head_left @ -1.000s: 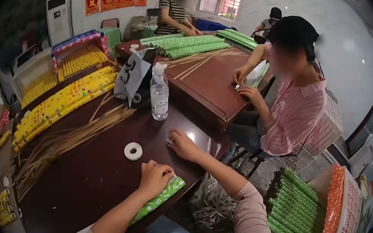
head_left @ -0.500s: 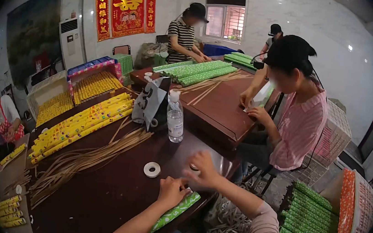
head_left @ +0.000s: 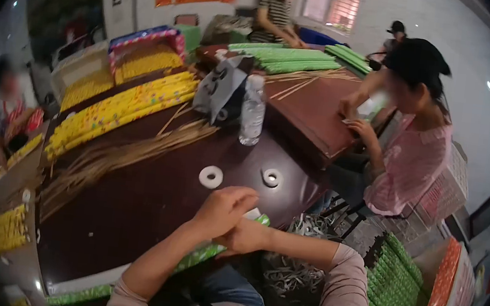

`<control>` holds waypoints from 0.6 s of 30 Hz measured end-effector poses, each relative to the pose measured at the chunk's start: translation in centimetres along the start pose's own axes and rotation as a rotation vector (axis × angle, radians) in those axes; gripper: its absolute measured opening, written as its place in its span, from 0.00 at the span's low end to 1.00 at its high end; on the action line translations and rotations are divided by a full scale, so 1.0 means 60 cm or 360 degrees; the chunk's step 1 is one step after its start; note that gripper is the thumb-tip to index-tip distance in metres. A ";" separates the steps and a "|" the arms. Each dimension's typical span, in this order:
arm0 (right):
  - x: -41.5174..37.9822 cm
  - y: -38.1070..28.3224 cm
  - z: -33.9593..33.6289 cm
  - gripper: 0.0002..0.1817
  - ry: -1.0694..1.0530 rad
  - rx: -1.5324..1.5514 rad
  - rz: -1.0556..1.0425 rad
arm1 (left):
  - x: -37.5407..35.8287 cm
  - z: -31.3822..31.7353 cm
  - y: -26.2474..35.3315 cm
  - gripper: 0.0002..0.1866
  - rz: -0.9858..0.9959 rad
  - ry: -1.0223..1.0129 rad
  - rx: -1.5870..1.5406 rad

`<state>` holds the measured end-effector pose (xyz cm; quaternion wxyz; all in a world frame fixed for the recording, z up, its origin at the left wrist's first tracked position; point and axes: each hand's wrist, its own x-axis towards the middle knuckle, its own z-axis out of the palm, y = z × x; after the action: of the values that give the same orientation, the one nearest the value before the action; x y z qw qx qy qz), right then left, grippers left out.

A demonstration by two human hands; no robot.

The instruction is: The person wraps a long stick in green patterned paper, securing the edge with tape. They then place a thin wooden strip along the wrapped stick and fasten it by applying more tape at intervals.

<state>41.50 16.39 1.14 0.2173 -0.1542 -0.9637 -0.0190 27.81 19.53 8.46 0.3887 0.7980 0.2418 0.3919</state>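
A long strip of green patterned paper with a white border runs along the near table edge, partly hidden under my forearms. My left hand is over the paper's right end, fingers bent together; what lies under them is hidden. Just below it, my right hand is closed on the paper, its fingertips hidden behind my left wrist. A small white piece shows between the hands at the paper's end. Beyond them, one white tape roll lies flat on the table, with a second tape roll to its right.
A plastic bottle and a grey-white bag stand ahead. Thin brown strips and yellow patterned rolls lie left. Green rolls fill a crate at right. A co-worker in pink sits across; others work farther off.
My right hand has come down from the air to the green paper, under my left hand. The second tape roll now lies on the table. The view has shifted, showing more of the near edge.
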 end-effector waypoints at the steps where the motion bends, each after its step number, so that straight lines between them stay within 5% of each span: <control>1: -0.011 0.004 0.010 0.23 0.0161 0.0307 0.0212 | -0.030 -0.016 0.025 0.15 0.0312 -0.0169 0.0365; 2: -0.006 0.015 -0.019 0.22 -0.0033 0.0167 0.0095 | -0.067 -0.030 0.049 0.18 0.0587 -0.0355 0.0744; 3: -0.002 0.028 -0.042 0.21 -0.0210 0.0025 -0.0058 | -0.115 -0.033 0.073 0.26 0.0279 -0.0516 0.1105; 6: -0.033 0.035 -0.047 0.23 -0.0324 -0.0383 0.0145 | -0.262 -0.083 0.053 0.37 0.0202 -0.0440 0.1855; 10: -0.081 0.060 -0.059 0.26 -0.0412 -0.0277 0.0205 | -0.444 -0.187 0.042 0.37 -0.0473 -0.0259 0.1911; 18: -0.134 0.097 -0.095 0.25 -0.0437 -0.0272 0.0183 | -0.611 -0.269 0.078 0.29 -0.0780 0.0083 0.1822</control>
<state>52.55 19.03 2.71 0.0702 -0.2280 -0.9688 -0.0671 -6.05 -1.58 2.53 -0.0280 0.7913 0.5991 0.1189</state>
